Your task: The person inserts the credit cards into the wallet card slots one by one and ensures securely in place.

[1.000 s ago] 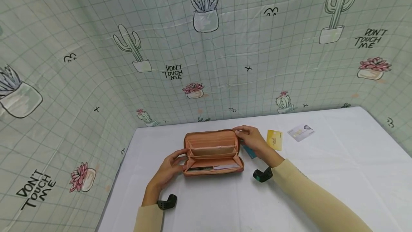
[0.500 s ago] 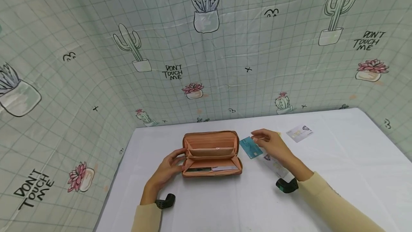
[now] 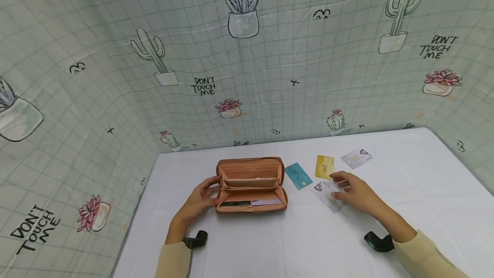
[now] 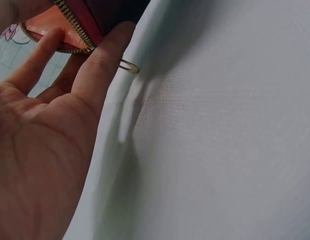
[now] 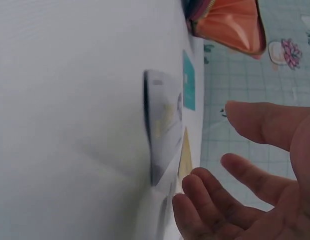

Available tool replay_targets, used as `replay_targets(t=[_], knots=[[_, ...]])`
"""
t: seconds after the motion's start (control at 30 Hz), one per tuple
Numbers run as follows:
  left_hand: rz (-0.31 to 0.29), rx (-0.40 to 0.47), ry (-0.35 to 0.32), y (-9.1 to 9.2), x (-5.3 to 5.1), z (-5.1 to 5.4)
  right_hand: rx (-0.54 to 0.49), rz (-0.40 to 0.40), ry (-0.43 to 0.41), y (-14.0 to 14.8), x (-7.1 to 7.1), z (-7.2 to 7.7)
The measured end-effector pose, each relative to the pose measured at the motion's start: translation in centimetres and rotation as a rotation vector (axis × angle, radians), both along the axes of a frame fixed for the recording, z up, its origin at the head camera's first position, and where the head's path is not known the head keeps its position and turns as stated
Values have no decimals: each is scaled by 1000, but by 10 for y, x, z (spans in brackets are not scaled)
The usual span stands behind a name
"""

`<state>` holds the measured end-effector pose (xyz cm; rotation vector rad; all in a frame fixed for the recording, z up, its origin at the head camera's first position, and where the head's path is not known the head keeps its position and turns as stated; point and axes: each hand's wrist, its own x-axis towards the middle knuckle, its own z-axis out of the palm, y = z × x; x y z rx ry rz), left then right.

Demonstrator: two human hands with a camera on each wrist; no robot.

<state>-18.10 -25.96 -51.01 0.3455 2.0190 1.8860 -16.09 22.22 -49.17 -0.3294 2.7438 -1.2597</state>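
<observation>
An orange zip-around wallet [image 3: 251,210] stands spread wide on the white table, its pleated compartments facing up. A dark card [image 3: 236,203] and a pale card [image 3: 266,202] show in its near side. My left hand [image 3: 195,202] grips the wallet's left edge; in the left wrist view its fingers and thumb lie along the brass zipper [image 4: 75,25]. My right hand [image 3: 356,192] hovers over the right end of a whitish card [image 3: 324,193], fingers spread and holding nothing, as the right wrist view confirms. A teal card [image 3: 298,176] lies beside the wallet's right side.
A yellow card [image 3: 324,167] lies just beyond the right hand, and another whitish card [image 3: 356,158] lies farther back right. Cactus-printed cloth [image 3: 270,55] hangs behind and left of the white table [image 3: 270,248]. Dark wrist-worn devices [image 3: 380,242] sit on both wrists.
My right hand has left the wallet's right corner, laid the teal card on the table, and moved right and nearer, over the whitish card. The left hand keeps its hold on the wallet.
</observation>
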Motion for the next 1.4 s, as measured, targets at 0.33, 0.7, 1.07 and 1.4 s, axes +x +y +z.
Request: replay_targets(t=[0.33, 0.7, 1.07, 1.4], knots=[[20, -29, -22, -3, -1, 2, 132, -10, -1, -8, 7, -5], [22, -43, -22, -3, -2, -4, 242, -48, 3, -20, 7, -3], [17, -45, -17, -3, -2, -5, 252, -36, -48, -18, 2, -2], [-11, -36, -5, -5, -1, -6, 112, 4, -75, -2, -3, 7]])
